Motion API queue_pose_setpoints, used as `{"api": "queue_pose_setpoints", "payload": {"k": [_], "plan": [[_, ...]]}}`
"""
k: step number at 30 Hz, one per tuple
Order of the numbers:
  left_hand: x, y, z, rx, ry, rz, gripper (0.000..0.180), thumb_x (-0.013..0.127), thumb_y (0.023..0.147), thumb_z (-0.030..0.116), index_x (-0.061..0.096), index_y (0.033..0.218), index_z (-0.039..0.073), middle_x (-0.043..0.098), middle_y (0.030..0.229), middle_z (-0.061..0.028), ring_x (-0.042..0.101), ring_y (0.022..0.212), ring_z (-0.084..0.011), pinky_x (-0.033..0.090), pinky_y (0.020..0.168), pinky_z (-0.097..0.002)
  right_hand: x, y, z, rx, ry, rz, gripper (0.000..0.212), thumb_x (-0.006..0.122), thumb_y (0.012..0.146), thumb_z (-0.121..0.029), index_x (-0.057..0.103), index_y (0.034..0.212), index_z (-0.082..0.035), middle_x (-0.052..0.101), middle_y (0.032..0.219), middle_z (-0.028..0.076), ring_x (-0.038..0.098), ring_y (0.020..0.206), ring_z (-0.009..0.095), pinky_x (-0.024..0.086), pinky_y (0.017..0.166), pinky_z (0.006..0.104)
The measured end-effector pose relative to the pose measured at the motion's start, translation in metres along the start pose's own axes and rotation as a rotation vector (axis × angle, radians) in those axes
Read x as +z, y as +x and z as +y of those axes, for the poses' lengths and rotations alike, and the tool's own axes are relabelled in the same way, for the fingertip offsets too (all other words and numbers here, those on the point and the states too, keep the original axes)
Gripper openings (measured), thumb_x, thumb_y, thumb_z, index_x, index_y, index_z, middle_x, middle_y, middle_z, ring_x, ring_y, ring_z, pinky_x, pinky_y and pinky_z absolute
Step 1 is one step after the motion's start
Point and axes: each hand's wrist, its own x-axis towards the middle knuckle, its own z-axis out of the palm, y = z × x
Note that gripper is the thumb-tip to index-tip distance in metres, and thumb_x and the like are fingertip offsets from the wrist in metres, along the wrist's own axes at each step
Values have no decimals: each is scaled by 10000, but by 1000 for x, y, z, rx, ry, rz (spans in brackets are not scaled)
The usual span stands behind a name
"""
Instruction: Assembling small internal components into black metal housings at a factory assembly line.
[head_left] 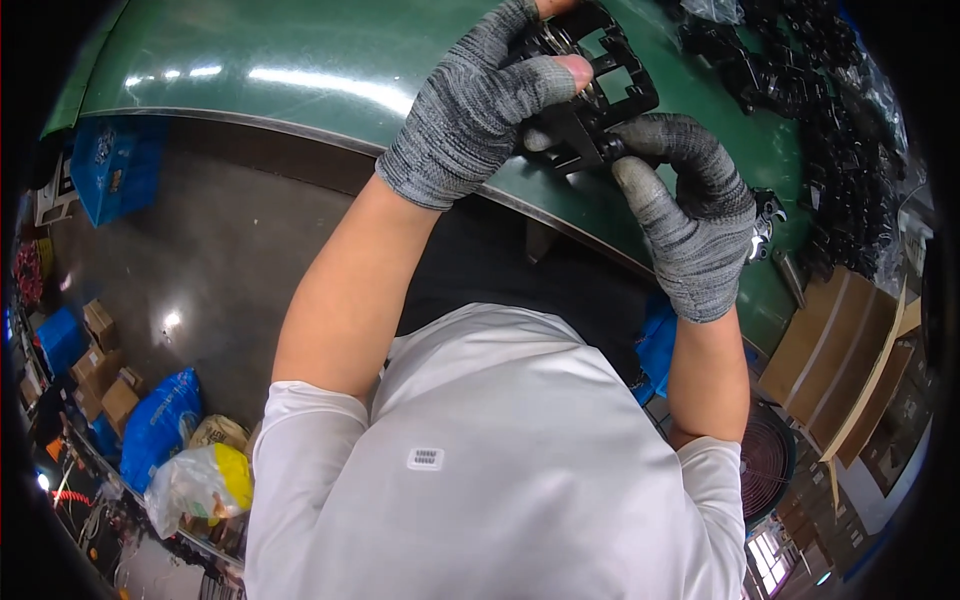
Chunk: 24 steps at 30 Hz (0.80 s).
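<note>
Above the green table, my left hand (465, 115), in a grey knit glove with bare fingertips, is closed around a black frame-like part (578, 135) with squarish openings. Its thumb presses on the part's upper face. My right hand (695, 205), gloved in the same grey knit, has thumb and forefinger pinched at the part's near right corner, on a small black knob-like piece (610, 148). Whether that piece is loose or belongs to the part I cannot tell. The far end of the part is cut off by the picture's top edge.
A heap of similar black parts (825, 130), with clear plastic among them, covers the right of the green table (330, 60). A shiny metal-and-black object (765, 225) lies beside my right wrist. An open cardboard box (835, 355) stands at right; a blue bin (118, 165) is at left.
</note>
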Motion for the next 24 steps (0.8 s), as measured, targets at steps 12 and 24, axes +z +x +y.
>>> {"api": "queue_pose_setpoints", "payload": {"k": [12,24], "plan": [[1,1,-8,137,145,-17,720,782,883,280,470,1490,53,655,1176,-84,643,885,-110,540,685,-229,2,-5,10,-238,-201,-24,248,797,796,24,733,1029,-32,711,1036,94,664,949,215,513,879,322],[4,8,-20,349,304,17,634,800,879,283,551,1432,96,661,1204,-93,640,952,-129,548,686,-260,5,-12,15,-257,-260,3,263,804,783,9,737,1031,-51,710,1008,119,677,912,273,543,806,354]]}}
